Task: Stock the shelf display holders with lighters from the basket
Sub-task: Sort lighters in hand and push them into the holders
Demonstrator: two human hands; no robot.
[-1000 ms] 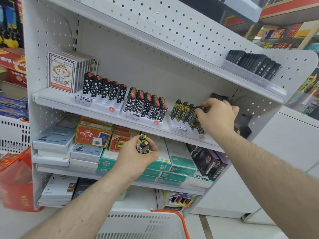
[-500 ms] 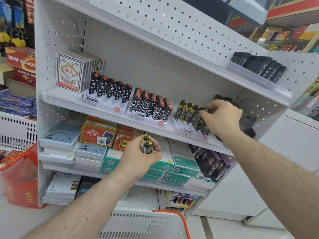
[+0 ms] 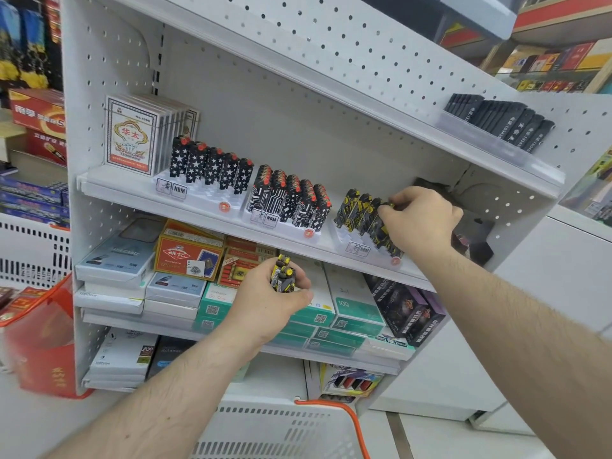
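Nearest, the white basket (image 3: 265, 432) is sitting below the shelf. Your left hand (image 3: 265, 303) is gripping a small bunch of yellow-black lighters (image 3: 282, 274). Farther in, your right hand (image 3: 420, 220) is pinching one lighter (image 3: 385, 207) at the rightmost display holder (image 3: 361, 248), beside its yellow-black row.

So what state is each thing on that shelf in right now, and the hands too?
Left hand: grips a few yellow-black lighters, upright.
Right hand: fingers pinch a lighter at the right holder.
Right holder: partly filled.
Middle holder: packed with red-topped lighters.
Left holder: one row of star lighters, front slots bare.
Basket: contents out of view.
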